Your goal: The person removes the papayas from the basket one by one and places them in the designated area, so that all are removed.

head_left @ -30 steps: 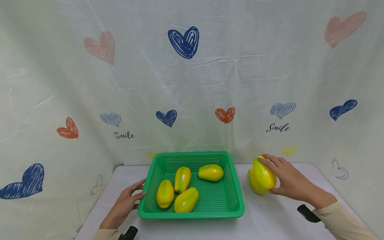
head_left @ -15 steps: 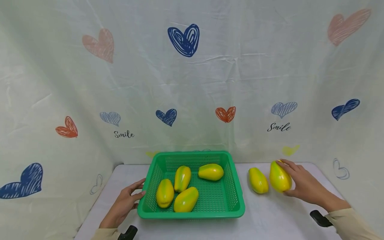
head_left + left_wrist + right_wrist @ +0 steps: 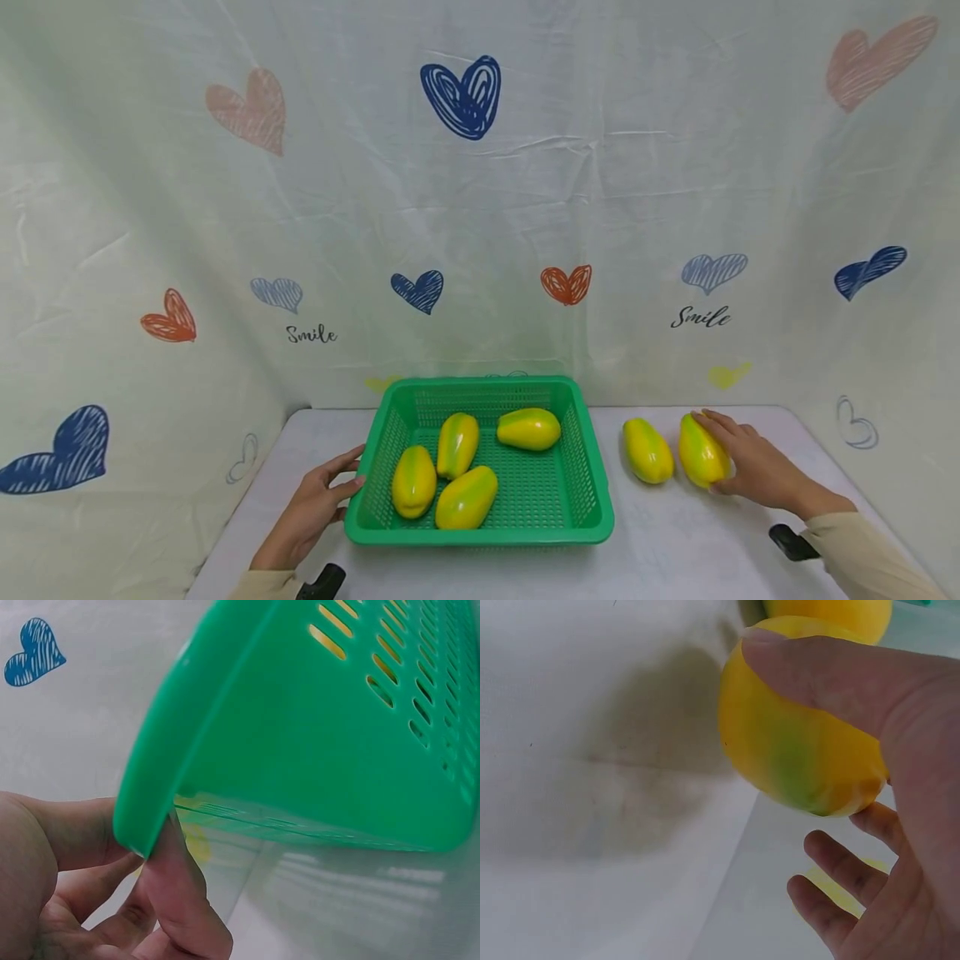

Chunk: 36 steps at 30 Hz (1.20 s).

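Observation:
My right hand [image 3: 765, 468] holds a yellow papaya [image 3: 702, 452] with a green streak, close over the table at the right. In the right wrist view the thumb [image 3: 810, 671] lies across that papaya [image 3: 780, 742], and the index fingertip touches its far end while other fingers stand off it. Beside it on the table lies a second papaya [image 3: 648, 451]. My left hand [image 3: 309, 508] pinches the left rim of a green plastic basket [image 3: 480, 537]; in the left wrist view the basket's rim [image 3: 161, 750] sits between thumb and fingers. Several papayas [image 3: 465, 498] lie inside the basket.
A white cloth covers the table [image 3: 660, 550]. Behind it hangs a pale curtain [image 3: 495, 208] printed with hearts and "Smile" lettering, which also closes in both sides. A dark wrist camera [image 3: 792, 542] sits below the right wrist.
My right hand has carried its papaya right, away from the other papaya, then lowered it toward the table. My left hand and the basket have stayed in place.

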Available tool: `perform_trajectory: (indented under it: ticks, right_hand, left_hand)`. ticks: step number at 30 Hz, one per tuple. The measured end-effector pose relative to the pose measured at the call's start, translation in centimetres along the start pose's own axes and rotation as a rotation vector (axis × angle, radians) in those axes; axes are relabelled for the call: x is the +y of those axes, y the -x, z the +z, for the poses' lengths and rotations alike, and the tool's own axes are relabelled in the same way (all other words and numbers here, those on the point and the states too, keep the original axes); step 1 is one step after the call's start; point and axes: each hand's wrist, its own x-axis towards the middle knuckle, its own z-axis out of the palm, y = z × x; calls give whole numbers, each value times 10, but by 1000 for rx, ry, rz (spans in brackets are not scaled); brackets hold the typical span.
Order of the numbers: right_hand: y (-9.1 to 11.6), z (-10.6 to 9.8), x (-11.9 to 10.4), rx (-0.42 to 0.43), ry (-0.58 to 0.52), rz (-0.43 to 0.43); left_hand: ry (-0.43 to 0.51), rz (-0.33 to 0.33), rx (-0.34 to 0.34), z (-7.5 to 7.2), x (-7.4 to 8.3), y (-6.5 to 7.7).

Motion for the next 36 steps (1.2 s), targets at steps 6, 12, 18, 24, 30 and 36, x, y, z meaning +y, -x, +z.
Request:
perform_trajectory:
  ticks: [6,12,18,24,30,36]
  right_hand:
    - [-4,6,5,-12,4,-28]
    - [-8,9,7,-18,15,-66]
    - [-11,5,3,-55,-5,-61]
    - [-12,0,0,-110,-52,-58]
    - [-13,-1,4,-141,-83,-52]
    - [-14,0,6,-166,-100,-19]
  left_hand:
    - [5,-7,4,0,0,0]
    - [12,-4,8,1,-1,0]
    - [15,-6,11,1,-2,-1]
    - [24,-3,8,1,-2,-1]
    - [40,2,5,1,-1,1]
    - [36,-9,15,1,-1,1]
